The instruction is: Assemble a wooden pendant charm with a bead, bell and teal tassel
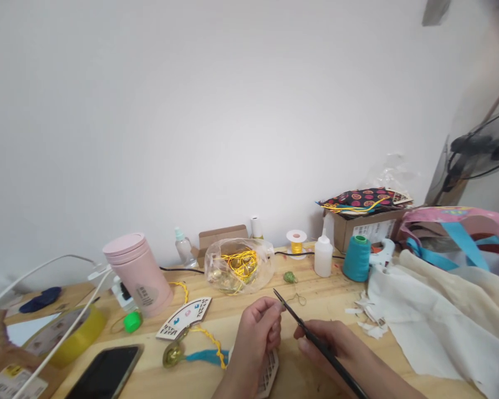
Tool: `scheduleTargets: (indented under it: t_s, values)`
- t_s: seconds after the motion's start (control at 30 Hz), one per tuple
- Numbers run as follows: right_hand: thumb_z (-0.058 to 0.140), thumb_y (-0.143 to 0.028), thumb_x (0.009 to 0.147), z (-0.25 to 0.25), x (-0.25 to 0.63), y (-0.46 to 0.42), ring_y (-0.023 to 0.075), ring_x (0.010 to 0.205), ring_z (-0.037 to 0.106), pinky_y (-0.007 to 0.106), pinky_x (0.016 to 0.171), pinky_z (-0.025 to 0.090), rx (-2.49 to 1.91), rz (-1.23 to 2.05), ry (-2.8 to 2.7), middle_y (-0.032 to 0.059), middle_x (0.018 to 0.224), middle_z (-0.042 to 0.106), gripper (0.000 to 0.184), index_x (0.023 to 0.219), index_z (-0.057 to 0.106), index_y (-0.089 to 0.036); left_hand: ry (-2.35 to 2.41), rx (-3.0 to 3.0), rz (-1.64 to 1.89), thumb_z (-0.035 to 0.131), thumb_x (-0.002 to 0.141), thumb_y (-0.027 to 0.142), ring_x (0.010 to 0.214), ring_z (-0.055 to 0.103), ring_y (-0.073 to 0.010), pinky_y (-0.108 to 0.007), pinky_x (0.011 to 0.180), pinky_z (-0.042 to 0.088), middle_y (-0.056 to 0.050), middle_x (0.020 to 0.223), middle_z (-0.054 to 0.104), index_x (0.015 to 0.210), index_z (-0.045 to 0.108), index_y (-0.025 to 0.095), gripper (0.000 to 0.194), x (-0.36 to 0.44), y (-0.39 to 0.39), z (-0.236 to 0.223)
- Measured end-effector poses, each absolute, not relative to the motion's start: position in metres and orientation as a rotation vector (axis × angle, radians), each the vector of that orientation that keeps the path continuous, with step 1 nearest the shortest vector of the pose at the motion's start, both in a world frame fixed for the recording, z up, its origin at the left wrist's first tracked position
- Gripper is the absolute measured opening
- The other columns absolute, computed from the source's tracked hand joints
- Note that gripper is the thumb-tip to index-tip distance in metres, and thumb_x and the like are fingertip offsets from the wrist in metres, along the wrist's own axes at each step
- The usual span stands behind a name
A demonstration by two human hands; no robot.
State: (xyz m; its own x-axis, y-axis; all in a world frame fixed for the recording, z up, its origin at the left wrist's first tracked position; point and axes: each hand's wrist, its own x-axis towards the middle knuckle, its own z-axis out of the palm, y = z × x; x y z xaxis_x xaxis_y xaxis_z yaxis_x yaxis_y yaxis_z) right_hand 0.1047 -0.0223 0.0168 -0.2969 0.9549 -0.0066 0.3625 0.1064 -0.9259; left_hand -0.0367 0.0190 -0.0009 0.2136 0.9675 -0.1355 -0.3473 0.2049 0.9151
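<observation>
My left hand (260, 332) is closed in a pinch; whatever its fingertips hold is too small or hidden to make out. Beneath it a latticed light-wood piece (269, 374) partly shows. My right hand (336, 349) grips a slim black pointed tool (311, 335), whose exact kind is unclear. The tool's tip points up and left, close by my left fingertips. To the left lie a fan-shaped decorated plaque (185, 318) with cut-out ends, a yellow braided cord (212, 339), a gold bell (173, 354) and a blue ribbon (203, 356). Loose thread (300, 300) curls beyond the tool tip.
A plastic bag of yellow cords (239, 266), a white squeeze bottle (323, 257) and a teal thread cone (356, 259) stand behind. Leftward are a pink canister (139, 274), yellow tape (81, 335) and a phone (106, 372). White cloth (436, 321) covers the right side.
</observation>
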Motion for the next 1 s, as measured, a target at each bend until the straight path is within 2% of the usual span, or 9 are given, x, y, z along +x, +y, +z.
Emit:
scheduleTargets:
  t_s: [0.2,0.37,0.43,0.5,0.63,0.73,0.83,0.9,1.0]
  values:
    - [0.041,-0.037,0.076,0.005,0.104,-0.016,0.0095,0.05,0.035,0.019,0.045,0.028,-1.341,1.147,-1.8,-0.0041,0.053,0.038,0.026,0.068,0.052,-0.014,0.868,0.889,1.112,0.065,0.061,0.03,0.032,0.021,-0.0013,-0.015,0.032,0.013,0.011,0.036,0.033,0.058,0.052,0.014,0.021,-0.036,0.02,-0.003]
    - [0.047,-0.037,0.073,0.001,0.136,-0.008,0.0181,0.061,0.054,0.025,0.055,0.037,-1.603,0.755,-1.963,0.0039,0.067,0.062,0.025,0.08,0.061,-0.018,0.882,0.902,1.112,0.066,0.059,0.034,0.034,0.031,-0.0035,-0.015,0.032,0.022,0.008,0.039,0.04,0.059,0.054,0.014,0.024,-0.035,0.021,-0.008]
    - [0.051,-0.027,0.069,0.003,0.157,-0.008,0.0219,0.066,0.057,0.028,0.057,0.038,-1.786,0.557,-2.021,0.0062,0.071,0.065,0.021,0.084,0.063,-0.022,0.888,0.914,1.13,0.066,0.061,0.034,0.041,0.04,-0.0054,-0.016,0.041,0.032,0.005,0.044,0.047,0.058,0.056,0.014,0.023,-0.036,0.021,-0.008]
    - [0.05,-0.016,0.065,0.009,0.173,-0.009,0.0228,0.068,0.058,0.029,0.058,0.04,-1.827,0.456,-2.099,0.0068,0.072,0.065,0.026,0.085,0.064,-0.023,0.926,0.97,1.164,0.066,0.062,0.032,0.052,0.048,-0.0083,-0.018,0.054,0.039,0.001,0.053,0.055,0.059,0.059,0.014,0.02,-0.037,0.021,-0.006]
    - [0.057,-0.017,0.059,0.031,0.164,-0.007,0.03,0.082,0.056,0.04,0.072,0.041,-1.828,0.383,-2.114,0.0114,0.085,0.065,0.026,0.082,0.067,-0.02,1.064,1.227,1.231,0.064,0.063,0.03,0.085,0.053,-0.0195,-0.027,0.077,0.038,-0.007,0.087,0.061,0.062,0.066,0.016,0.014,-0.038,0.02,0.001]
    - [0.055,-0.027,0.069,0.04,0.125,0.001,0.0261,0.097,0.051,0.037,0.085,0.037,-1.377,0.708,-1.987,0.0098,0.105,0.059,0.037,0.105,0.058,-0.02,1.151,1.362,1.233,0.061,0.066,0.027,0.102,0.047,-0.0249,-0.034,0.089,0.031,-0.008,0.103,0.056,0.064,0.068,0.018,0.011,-0.038,0.019,0.003]
    - [0.047,-0.031,0.079,0.031,0.092,0.01,0.0205,0.096,0.052,0.03,0.084,0.038,-0.916,1.265,-1.816,0.005,0.101,0.061,0.031,0.106,0.056,-0.021,1.181,1.36,1.297,0.062,0.064,0.022,0.105,0.045,-0.0265,-0.036,0.09,0.031,-0.01,0.107,0.054,0.061,0.067,0.019,0.007,-0.039,0.019,-0.003]
    - [0.047,-0.035,0.079,0.018,0.084,0.013,0.0199,0.086,0.055,0.028,0.076,0.042,-0.819,1.456,-1.643,0.004,0.087,0.063,0.029,0.099,0.059,-0.018,1.222,1.321,1.36,0.064,0.061,0.02,0.104,0.046,-0.0265,-0.036,0.089,0.033,-0.01,0.105,0.055,0.059,0.066,0.019,0.003,-0.039,0.021,-0.008]
    - [0.05,-0.043,0.076,-0.003,0.087,0.014,0.0149,0.063,0.052,0.022,0.06,0.042,-0.937,1.495,-1.535,0.0014,0.063,0.058,0.032,0.071,0.065,-0.015,1.306,1.248,1.327,0.067,0.057,0.016,0.101,0.049,-0.0275,-0.035,0.082,0.039,-0.011,0.102,0.057,0.054,0.064,0.018,0.004,-0.037,0.022,-0.017]
